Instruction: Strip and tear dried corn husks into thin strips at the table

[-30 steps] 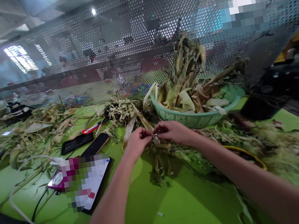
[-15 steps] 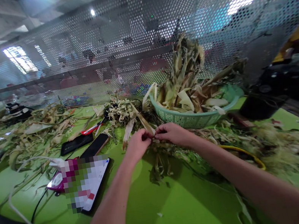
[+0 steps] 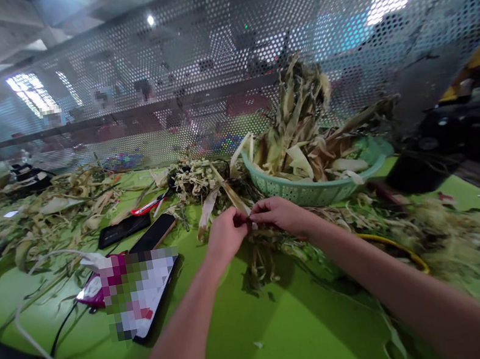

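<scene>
Above the green worktop (image 3: 246, 320), the left hand (image 3: 225, 233), its grip pinched closed, seemingly on the near end of a dry husk (image 3: 230, 192) slanting away leftward, nearly touches the right hand (image 3: 282, 214), likewise pinching, near a basket (image 3: 300, 190).

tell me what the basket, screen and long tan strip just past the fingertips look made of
Basket: probably moulded plastic, pale green, slightly shiny; its wall has small, regular holes.

Screen: likely sheet metal, grey with a faint sheen; rows of small holes let light through, though a coating can't be ruled out.

Strip: probably dried plant husk, matte; it looks thin and leaf-like.
</scene>
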### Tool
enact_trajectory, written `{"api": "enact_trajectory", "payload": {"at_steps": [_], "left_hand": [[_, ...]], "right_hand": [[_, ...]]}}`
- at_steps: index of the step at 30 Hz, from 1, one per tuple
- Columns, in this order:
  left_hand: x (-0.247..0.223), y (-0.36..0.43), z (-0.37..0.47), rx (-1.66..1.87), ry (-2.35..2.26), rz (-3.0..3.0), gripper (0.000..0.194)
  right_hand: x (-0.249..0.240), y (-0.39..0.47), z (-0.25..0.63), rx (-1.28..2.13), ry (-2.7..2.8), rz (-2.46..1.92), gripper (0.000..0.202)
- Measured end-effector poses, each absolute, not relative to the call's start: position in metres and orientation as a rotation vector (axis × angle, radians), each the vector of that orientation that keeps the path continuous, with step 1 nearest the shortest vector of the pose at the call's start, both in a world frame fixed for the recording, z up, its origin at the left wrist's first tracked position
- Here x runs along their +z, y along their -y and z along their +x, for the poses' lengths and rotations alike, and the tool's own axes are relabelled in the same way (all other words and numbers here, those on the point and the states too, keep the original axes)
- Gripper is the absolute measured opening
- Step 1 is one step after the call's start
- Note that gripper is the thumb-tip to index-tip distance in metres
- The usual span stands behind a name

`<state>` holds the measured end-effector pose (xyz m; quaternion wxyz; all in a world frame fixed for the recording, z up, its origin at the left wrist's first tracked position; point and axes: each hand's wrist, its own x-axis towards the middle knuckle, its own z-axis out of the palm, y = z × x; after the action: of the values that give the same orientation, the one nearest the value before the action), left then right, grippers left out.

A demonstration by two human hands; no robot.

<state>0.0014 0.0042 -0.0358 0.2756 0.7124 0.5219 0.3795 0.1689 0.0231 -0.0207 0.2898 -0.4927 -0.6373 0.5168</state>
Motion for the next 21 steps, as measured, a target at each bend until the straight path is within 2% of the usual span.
{"api": "enact_trajectory", "payload": {"at_steps": [5,14,21], "left_hand": [[-0.044,-0.014,-0.001,1.056,-1.315,1.758,0.005],[-0.052,-0.017,-0.001,1.143,-1.08,1.327,0.011],[-0.042,-0.011,0.003,1.155,-1.083,1.321,0.01]], "right_hand": [[-0.021,-0.023,0.169,1.275,1.7,-1.284,0.029],[-0.026,-0.027,0.172,0.892,1.933,-1.229,0.018],[-0.014,-0.011,0.163,0.438,2.095,-1.378,0.012]]}}
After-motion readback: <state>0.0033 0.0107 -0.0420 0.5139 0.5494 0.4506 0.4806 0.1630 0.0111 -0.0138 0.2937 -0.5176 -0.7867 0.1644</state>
